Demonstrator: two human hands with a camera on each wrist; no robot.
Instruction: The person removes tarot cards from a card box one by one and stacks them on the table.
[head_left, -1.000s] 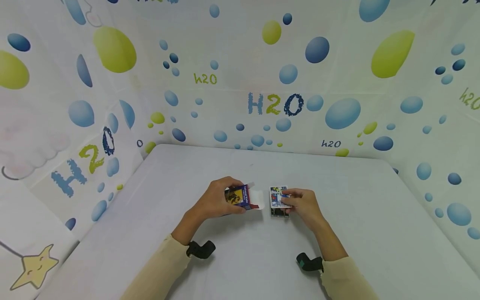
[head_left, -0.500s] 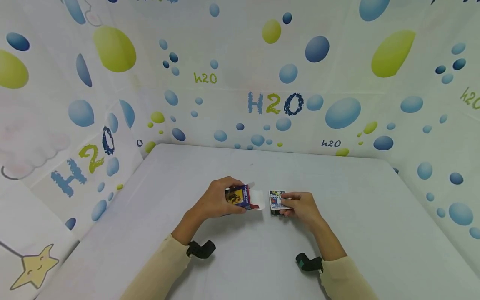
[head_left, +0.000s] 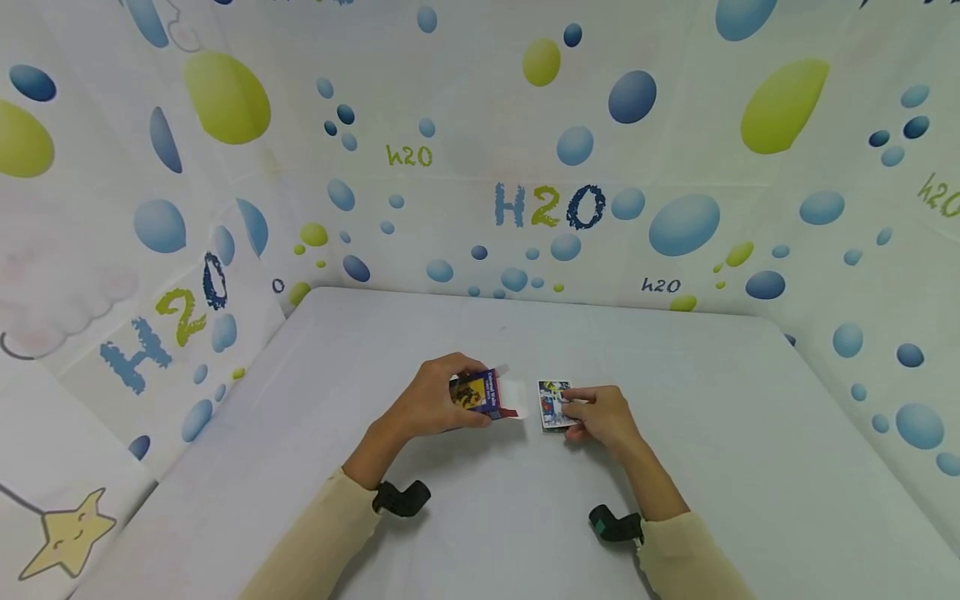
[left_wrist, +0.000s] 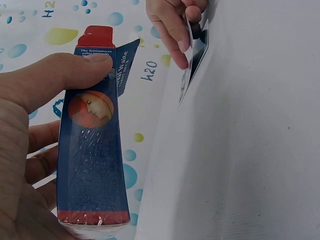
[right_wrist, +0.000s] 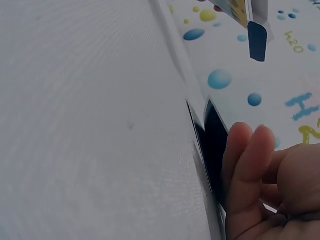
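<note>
A blue and red tarot card box [head_left: 474, 393] is gripped in my left hand [head_left: 429, 402], thumb on one side and fingers on the other. Its white end flap stands open toward the right; in the left wrist view its narrow side [left_wrist: 92, 165] carries a moon face. Just right of that flap, my right hand [head_left: 609, 418] pinches a colourful tarot card [head_left: 552, 404]. Under this card, a thin edge of cards shows in the head view. The left wrist view has the cards [left_wrist: 184, 85] nearly edge-on, spread apart at the hand. How many there are is hidden.
A white cloth covers the table [head_left: 495, 517]. Behind it hangs a white backdrop [head_left: 465, 92] with blue and green drops and H2O lettering. Black wrist cameras [head_left: 403, 498] stick out inward from both sleeves.
My right hand has drawn the upper card toward me, so it now covers most of the dark card that showed below it. My left hand and the box stay in place.
</note>
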